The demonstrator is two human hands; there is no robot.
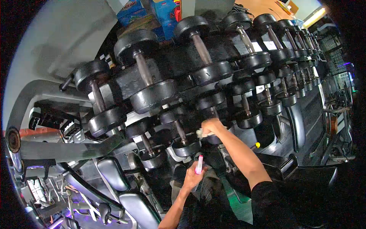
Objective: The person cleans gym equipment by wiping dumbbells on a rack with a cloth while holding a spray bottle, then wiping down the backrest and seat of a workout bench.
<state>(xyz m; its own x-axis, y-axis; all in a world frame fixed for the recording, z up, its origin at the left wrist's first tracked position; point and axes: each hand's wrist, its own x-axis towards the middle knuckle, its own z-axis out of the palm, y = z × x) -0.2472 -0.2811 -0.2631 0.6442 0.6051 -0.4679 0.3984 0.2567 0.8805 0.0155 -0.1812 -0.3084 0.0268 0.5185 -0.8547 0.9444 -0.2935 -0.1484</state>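
My left hand (pixel 194 176) is closed around a spray bottle (pixel 199 165) with a white and pink-red top, held low in front of my legs. Most of the bottle's body is hidden by my fingers. Farther forward, my right hand (pixel 212 126) is closed on a pale cloth (pixel 199 133), of which only a bunched edge shows. This hand is at a black round-headed dumbbell (pixel 210 100) in the lower row, over its handle and near end. Just left of it lies another dumbbell (pixel 180 131) with a metal handle.
An upper row of larger dumbbells (pixel 144 70) runs across the rack. A thick grey machine frame (pixel 72 150) stands at left, with padded black benches (pixel 139 210) below it. Blue boxes (pixel 164 15) and a wooden tabletop (pixel 263 8) are behind the rack.
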